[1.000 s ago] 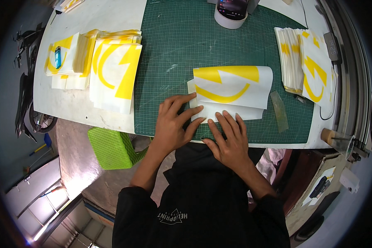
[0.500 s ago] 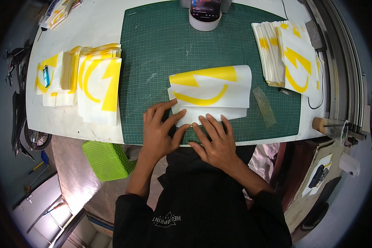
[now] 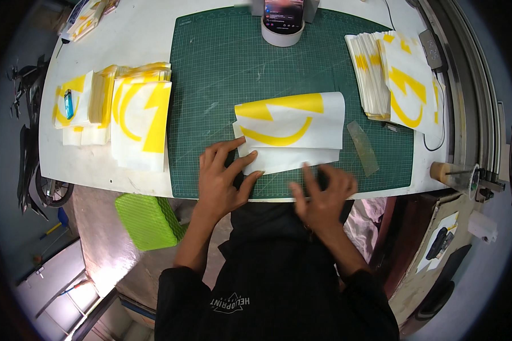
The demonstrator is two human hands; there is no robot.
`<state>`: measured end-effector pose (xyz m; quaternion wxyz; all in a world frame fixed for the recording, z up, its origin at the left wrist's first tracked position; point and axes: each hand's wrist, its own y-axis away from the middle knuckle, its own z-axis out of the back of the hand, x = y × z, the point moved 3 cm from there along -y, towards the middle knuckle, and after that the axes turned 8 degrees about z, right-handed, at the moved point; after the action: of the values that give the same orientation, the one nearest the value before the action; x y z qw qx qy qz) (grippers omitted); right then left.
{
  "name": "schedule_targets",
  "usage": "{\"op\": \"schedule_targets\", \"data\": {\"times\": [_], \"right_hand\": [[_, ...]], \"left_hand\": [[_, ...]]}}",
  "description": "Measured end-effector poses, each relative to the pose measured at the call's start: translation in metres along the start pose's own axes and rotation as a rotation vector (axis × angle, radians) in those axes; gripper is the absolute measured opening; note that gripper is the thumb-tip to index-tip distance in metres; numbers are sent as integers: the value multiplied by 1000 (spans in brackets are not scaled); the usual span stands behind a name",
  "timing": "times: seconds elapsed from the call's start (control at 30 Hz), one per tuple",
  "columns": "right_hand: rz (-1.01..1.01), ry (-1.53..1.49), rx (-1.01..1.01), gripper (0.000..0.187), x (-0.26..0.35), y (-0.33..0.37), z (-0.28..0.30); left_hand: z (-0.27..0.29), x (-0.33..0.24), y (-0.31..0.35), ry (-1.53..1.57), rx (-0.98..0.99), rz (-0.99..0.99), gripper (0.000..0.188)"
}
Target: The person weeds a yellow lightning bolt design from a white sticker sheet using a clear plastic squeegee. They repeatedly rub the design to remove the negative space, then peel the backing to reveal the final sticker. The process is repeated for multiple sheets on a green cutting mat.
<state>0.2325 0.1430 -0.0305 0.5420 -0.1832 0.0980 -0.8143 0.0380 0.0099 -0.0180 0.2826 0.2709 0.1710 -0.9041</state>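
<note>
A folded white paper sheet (image 3: 318, 128) with yellow printed shapes lies on the green cutting mat (image 3: 222, 62) in front of me. Its upper layer curls over at the right, and a plain white flap shows along the near side. My left hand (image 3: 222, 176) is open, with fingers spread and tips resting on the paper's lower left corner. Just off the near edge of the sheet, my right hand (image 3: 325, 199) hovers open, fingers apart and smeared by motion, with nothing seen in it. A translucent strip (image 3: 363, 149) lies on the mat right of the sheet.
Stacks of similar yellow-and-white folded paper (image 3: 139, 125) stand left of the mat, with a blue lighter (image 3: 69, 104) on one. Another stack (image 3: 370, 77) leans at the right. A phone (image 3: 283, 16) stands at the back. A clear cup (image 3: 461, 177) is at the right edge.
My right hand has lifted off the paper's near edge and moved right, toward the mat's front. My left hand stays on the sheet. The whole view has shifted slightly.
</note>
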Motion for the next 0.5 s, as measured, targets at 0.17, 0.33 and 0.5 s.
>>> {"op": "schedule_targets", "data": {"times": [0.17, 0.33, 0.5], "right_hand": [[62, -109, 8, 49, 42, -5, -18], [-30, 49, 9, 45, -38, 17, 6], [-90, 28, 4, 41, -54, 15, 15]], "left_hand": [[-5, -2, -1, -9, 0, -8, 41], [-4, 0, 2, -15, 1, 13, 41], [-5, -4, 1, -70, -58, -13, 32]]}}
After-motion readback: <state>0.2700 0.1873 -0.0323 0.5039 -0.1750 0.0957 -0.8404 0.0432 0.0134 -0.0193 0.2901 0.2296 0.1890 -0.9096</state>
